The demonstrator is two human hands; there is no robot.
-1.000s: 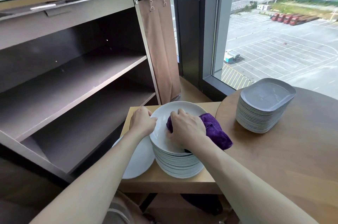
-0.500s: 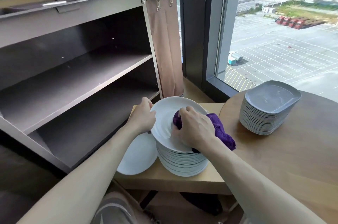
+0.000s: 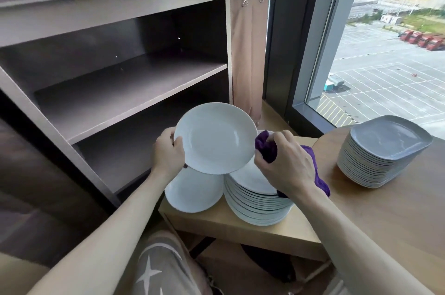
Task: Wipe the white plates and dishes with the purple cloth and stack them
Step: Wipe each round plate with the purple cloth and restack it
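Obs: left hand (image 3: 168,150) grips the left rim of one white plate (image 3: 216,138), thumb on the face, fingers behind; plate tilted, face toward the camera, held in the air above the plate stack (image 3: 257,200) and a lone plate (image 3: 192,191) on the small wooden table (image 3: 240,227); right hand (image 3: 286,164) bunched round the purple cloth (image 3: 266,147), cloth touching the plate's right rim; judgement: glazed ceramic, stiff, smooth, probably slippery and breakable, moderate weight for a one-handed rim grip; best held at the rim opposite the wiping side, fingers behind meeting cloth pressure; cloth soft, conforms readily; grey dish stack (image 3: 378,157) sits apart on the round table (image 3: 397,222)
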